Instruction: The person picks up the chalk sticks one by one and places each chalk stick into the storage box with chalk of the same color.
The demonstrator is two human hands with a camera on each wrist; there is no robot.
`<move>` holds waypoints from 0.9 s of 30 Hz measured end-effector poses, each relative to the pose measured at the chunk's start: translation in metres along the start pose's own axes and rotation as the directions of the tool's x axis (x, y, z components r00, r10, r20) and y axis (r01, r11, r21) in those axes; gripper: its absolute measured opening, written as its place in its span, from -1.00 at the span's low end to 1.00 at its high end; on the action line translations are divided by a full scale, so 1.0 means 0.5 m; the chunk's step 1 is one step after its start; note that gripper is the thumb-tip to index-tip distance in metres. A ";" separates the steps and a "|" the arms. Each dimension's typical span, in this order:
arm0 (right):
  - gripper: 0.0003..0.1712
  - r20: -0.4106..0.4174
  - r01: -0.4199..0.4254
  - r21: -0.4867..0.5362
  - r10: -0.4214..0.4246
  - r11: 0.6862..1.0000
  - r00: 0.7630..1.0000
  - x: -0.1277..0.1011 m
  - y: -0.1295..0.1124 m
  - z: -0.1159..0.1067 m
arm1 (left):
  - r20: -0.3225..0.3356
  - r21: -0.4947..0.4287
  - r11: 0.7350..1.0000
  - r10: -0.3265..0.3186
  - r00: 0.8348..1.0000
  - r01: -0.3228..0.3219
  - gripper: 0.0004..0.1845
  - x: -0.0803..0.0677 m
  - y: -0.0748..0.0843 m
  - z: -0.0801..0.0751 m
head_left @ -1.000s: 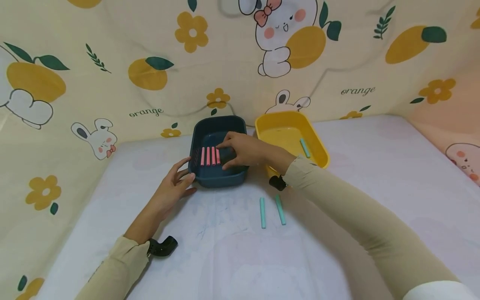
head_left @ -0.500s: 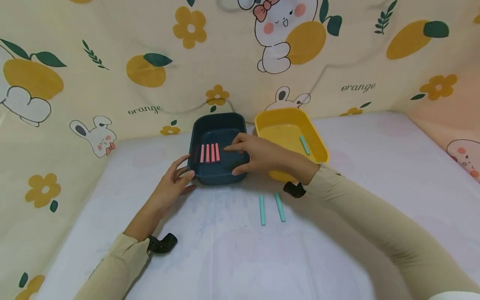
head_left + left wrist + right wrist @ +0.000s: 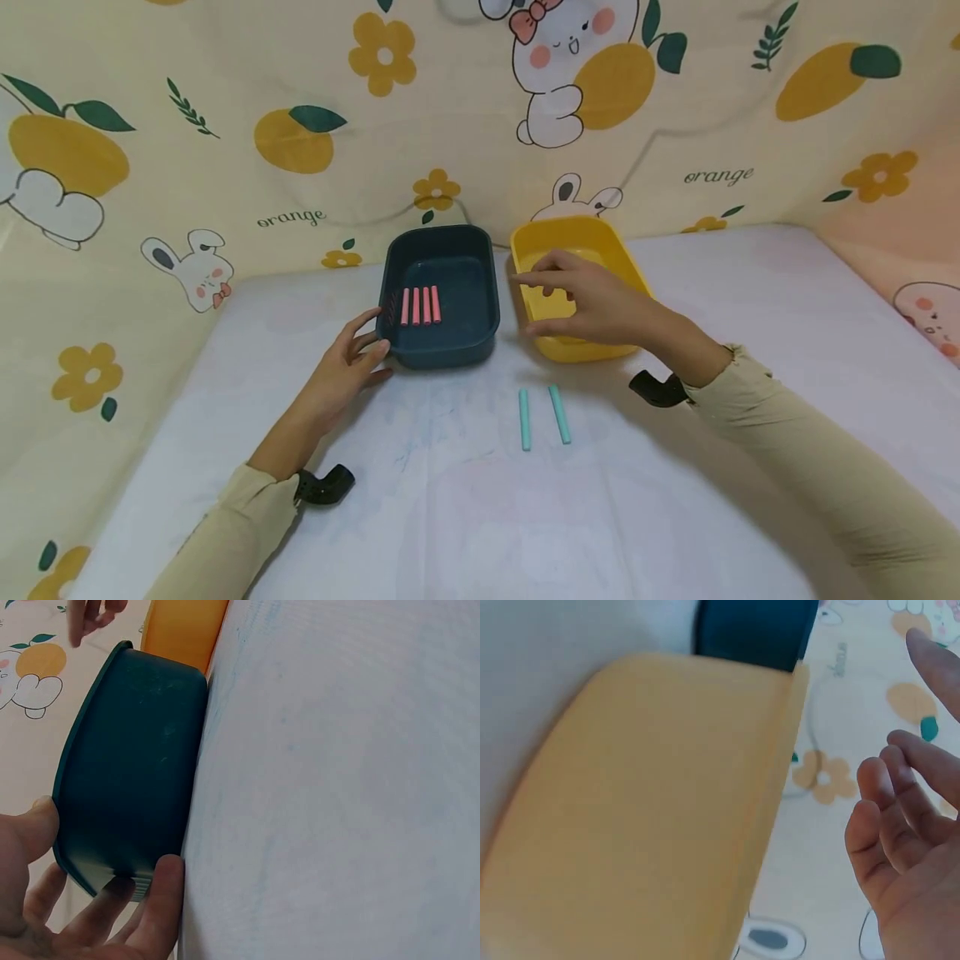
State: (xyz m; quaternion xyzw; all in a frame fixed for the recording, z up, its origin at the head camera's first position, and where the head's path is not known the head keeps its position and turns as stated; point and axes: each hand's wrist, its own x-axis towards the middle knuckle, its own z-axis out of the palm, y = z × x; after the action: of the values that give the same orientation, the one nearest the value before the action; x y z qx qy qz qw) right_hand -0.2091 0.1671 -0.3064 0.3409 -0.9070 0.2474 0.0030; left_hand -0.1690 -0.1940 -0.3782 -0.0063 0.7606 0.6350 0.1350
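My left hand (image 3: 345,371) rests its fingertips and thumb against the outside of a dark blue bin (image 3: 468,292), at its left side. In the left wrist view, that thumb (image 3: 41,825) lies at the bin's rim and the other fingers touch its wall. Several pink chalk sticks (image 3: 421,307) lie side by side in this bin. My right hand (image 3: 596,300) hovers over a yellow bin (image 3: 626,265), fingers loosely bent with nothing between them. Two teal chalk sticks (image 3: 525,420) lie on the table in front of the bins. Much of the yellow bin's inside is hidden behind the right hand.
The two bins stand side by side near the back of the white-covered table (image 3: 465,517). Behind them hangs a cream cloth (image 3: 450,117) printed with oranges, flowers and rabbits. A black wrist camera (image 3: 326,486) sits on the left wrist, another (image 3: 658,388) on the right.
My right hand has drawn back from the dark blue bin, moving right over the yellow bin. It now covers the teal chalk stick seen there earlier. The left hand stays at the dark blue bin.
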 end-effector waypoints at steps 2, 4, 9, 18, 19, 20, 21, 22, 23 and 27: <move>-0.21 -0.002 -0.002 0.003 0.002 1.000 1.000 -0.016 0.012 -0.005 | -0.001 0.003 1.000 0.003 1.000 -0.003 -0.30 0.000 0.001 0.000; -0.21 -0.001 -0.017 0.009 0.017 1.000 1.000 -0.032 0.022 -0.008 | -0.002 0.007 1.000 0.000 1.000 0.000 -0.30 0.000 0.002 -0.001; -0.23 -0.030 -0.082 -0.010 0.082 0.997 0.996 -0.073 0.039 -0.018 | -0.003 0.008 1.000 -0.004 1.000 0.004 -0.30 0.001 0.001 0.000; -0.14 -0.117 -0.271 -0.044 0.264 0.962 0.957 -0.140 0.072 -0.066 | -0.022 0.017 1.000 -0.006 1.000 0.006 -0.31 0.006 0.004 0.009; -0.12 -0.111 -0.295 -0.055 0.288 0.954 0.951 -0.147 0.076 -0.070 | -0.022 0.015 1.000 -0.010 1.000 0.010 -0.31 0.006 0.003 0.011; -0.10 -0.101 -0.319 -0.067 0.312 0.945 0.945 -0.153 0.081 -0.073 | -0.021 0.012 1.000 -0.017 1.000 0.017 -0.31 0.006 0.002 0.013; -0.08 -0.094 -0.336 -0.076 0.328 0.939 0.940 -0.157 0.084 -0.074 | -0.020 0.010 1.000 -0.021 1.000 0.021 -0.30 0.007 0.001 0.014; -0.06 -0.085 -0.344 -0.087 0.338 0.935 0.937 -0.160 0.088 -0.075 | -0.022 0.010 1.000 -0.026 0.999 0.026 -0.30 0.006 0.000 0.014; -0.05 -0.075 -0.349 -0.091 0.343 0.933 0.936 -0.161 0.092 -0.075 | -0.024 0.009 0.999 -0.032 0.999 0.032 -0.31 0.006 -0.001 0.013; 0.04 -0.049 -0.359 -0.102 0.356 0.928 0.933 -0.156 0.099 -0.070 | -0.039 0.026 0.999 -0.036 0.999 0.037 -0.31 0.004 0.000 0.003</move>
State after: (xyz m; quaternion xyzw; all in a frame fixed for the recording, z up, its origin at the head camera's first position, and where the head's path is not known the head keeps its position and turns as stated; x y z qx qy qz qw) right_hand -0.1855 0.2629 -0.3112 0.1655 -0.9658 0.1991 -0.0101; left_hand -0.1704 -0.1923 -0.3787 -0.0305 0.7712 0.6220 0.1319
